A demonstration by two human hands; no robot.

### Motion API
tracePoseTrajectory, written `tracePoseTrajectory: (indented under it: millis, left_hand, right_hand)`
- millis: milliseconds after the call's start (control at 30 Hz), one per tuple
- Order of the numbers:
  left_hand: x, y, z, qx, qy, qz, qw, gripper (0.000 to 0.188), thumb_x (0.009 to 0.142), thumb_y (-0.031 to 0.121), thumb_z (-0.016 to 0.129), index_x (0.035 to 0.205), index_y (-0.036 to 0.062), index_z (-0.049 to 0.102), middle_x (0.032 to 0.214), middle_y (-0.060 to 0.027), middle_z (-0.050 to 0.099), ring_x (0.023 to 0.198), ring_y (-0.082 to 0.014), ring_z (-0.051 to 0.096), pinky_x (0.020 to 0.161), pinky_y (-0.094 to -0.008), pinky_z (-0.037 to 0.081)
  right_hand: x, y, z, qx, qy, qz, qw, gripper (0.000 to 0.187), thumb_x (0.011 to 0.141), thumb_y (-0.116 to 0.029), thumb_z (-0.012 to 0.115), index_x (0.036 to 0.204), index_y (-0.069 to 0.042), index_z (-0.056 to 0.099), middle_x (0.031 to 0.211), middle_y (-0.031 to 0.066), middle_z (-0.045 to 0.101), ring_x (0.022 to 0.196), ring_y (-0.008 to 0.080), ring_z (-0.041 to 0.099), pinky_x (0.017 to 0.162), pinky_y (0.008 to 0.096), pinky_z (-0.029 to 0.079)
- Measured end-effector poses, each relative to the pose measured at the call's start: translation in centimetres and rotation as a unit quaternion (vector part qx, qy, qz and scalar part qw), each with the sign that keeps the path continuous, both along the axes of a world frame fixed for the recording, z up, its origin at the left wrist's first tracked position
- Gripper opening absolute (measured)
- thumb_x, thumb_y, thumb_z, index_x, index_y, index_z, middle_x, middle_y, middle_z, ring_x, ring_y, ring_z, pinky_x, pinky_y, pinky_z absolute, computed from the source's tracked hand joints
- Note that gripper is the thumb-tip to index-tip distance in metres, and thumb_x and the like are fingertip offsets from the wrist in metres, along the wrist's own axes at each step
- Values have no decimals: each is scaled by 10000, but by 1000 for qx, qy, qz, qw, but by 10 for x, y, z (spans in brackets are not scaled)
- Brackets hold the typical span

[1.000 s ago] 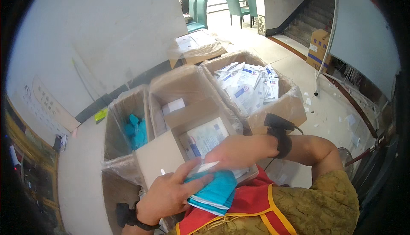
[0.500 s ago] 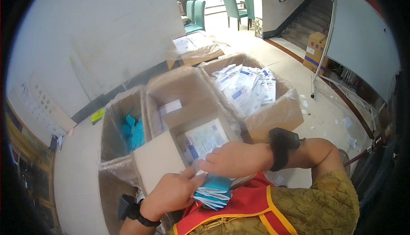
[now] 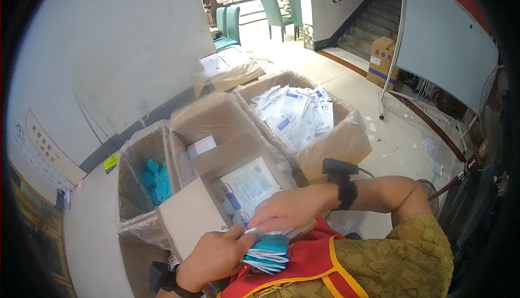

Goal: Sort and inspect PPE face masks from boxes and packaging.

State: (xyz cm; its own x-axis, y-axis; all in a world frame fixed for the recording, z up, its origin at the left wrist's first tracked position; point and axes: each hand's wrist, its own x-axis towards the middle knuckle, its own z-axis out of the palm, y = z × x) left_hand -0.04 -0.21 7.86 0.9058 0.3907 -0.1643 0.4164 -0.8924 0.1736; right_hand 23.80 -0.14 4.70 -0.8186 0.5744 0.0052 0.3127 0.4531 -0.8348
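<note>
My left hand (image 3: 216, 256) is closed at the edge of a folded teal-and-white stack (image 3: 268, 252), which looks like layered sheets or cloth. My right hand (image 3: 290, 209) has its fingers bent together just above the stack, close to my left fingertips. A thin white edge (image 3: 251, 231) shows between the two hands; what my right fingers pinch is mostly hidden. Beneath my hands stands an open cardboard box (image 3: 189, 211), its flap folded out toward the left. Inside it lie flat white-and-blue packets (image 3: 249, 187).
A plastic-lined carton heaped with white packets (image 3: 295, 115) stands ahead. Left of it are a lined carton holding a small white box (image 3: 201, 146) and one with teal pieces (image 3: 157, 181). A whiteboard (image 3: 447, 46) on a stand is at right, near a brown carton (image 3: 382, 59).
My head view has shifted, so the cartons sit a little left in the picture. My right hand has tilted and its fingers have moved slightly at the stack's top. My left hand stays on the stack.
</note>
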Motion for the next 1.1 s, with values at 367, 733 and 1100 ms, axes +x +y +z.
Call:
tracePoseTrajectory:
  millis: [367,733,1100]
  left_hand:
    - [3,-5,1,1,11,7,1000,543,641,165,718,1166,161,579,985,-102,581,716,-321,643,632,-403,530]
    - [5,-8,5,15,-42,-22,999,289,793,133,584,1076,108,532,857,-122,553,636,-322,636,555,-411,520]
    - [3,-10,7,16,-50,-29,998,390,794,134,583,1180,113,527,877,-113,550,628,-311,637,556,-393,524]
  right_hand:
    - [-5,-2,0,191,-72,-30,978,222,871,-223,562,987,-34,573,970,191,610,925,384,601,758,457,478]
    - [1,-12,20,242,-218,-23,945,184,904,-179,496,1016,-55,573,1011,164,581,920,346,602,754,423,497]
    - [-4,-10,2,144,-62,-12,988,199,844,-147,565,1001,-47,496,875,205,607,860,425,598,710,490,469]
